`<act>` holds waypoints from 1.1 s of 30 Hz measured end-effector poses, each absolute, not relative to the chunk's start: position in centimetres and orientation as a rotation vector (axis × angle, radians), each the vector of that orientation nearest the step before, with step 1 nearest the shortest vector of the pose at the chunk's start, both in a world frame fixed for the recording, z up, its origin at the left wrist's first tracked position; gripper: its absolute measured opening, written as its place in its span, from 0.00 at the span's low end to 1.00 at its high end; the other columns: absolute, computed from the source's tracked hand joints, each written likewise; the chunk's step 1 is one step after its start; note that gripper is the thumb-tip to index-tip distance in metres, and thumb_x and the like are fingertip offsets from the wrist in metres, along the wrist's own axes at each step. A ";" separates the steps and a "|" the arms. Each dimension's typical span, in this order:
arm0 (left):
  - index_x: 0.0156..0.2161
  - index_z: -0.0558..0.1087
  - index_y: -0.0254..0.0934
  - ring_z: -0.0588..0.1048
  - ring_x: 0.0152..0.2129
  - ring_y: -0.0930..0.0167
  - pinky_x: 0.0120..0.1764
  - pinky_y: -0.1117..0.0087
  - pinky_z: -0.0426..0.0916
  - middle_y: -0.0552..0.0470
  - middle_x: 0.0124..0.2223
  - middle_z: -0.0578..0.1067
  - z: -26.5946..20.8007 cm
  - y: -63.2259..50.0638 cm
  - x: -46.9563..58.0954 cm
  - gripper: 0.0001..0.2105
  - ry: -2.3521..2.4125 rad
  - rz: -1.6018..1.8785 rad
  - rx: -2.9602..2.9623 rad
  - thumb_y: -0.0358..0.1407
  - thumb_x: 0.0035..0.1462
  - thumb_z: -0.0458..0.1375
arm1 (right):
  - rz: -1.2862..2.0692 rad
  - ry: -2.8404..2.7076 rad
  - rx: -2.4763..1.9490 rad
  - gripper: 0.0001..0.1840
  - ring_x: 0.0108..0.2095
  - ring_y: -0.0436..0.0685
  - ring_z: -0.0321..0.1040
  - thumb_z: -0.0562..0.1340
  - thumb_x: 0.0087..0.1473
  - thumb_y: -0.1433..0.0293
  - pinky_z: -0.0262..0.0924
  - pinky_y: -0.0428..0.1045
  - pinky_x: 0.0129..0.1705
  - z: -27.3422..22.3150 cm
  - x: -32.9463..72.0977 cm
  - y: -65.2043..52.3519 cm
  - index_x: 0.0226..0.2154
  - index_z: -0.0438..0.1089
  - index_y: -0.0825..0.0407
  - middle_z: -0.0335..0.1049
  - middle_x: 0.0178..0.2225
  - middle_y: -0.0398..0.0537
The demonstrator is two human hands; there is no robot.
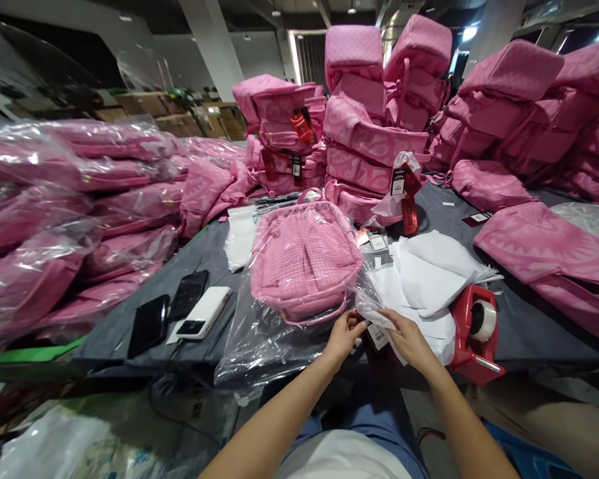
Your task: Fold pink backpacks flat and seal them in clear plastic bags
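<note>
A pink backpack [304, 259] lies on a clear plastic bag [259, 352] on the dark table, its lower edge toward me. Just off its lower right corner, my left hand [346, 338] is closed in a pinch on a hang tag, of which a little red shows at the fingertips. My right hand [410, 340] is closed on thin white tissue paper [372, 309] that reaches to the backpack's side. Between both hands shows a white barcode label [378, 335]. What lies under my fingers is partly hidden.
A red tape dispenser [474, 336] and white paper sheets [432, 266] are at the right. Two phones [148, 326] and a white power bank [204, 313] lie left. Stacked pink bags [359, 126] stand behind; plastic-wrapped ones [104, 173] fill the left. Another person's arm [544, 419] is at lower right.
</note>
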State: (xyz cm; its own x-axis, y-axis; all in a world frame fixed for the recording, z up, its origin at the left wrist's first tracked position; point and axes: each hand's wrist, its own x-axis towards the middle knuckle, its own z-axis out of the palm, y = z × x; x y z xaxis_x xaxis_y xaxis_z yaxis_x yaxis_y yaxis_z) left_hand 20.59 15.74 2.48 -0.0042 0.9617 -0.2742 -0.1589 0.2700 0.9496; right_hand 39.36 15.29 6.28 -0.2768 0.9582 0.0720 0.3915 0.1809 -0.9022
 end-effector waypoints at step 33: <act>0.36 0.80 0.32 0.78 0.33 0.70 0.42 0.71 0.69 0.46 0.37 0.82 7.4 13.1 14.4 0.18 0.894 0.908 0.642 0.40 0.42 0.77 | 1.163 -1.921 -1.286 0.12 0.39 0.59 0.71 0.61 0.61 0.62 0.65 0.51 0.42 7.0 39.2 11.2 0.40 0.77 0.51 0.76 0.36 0.47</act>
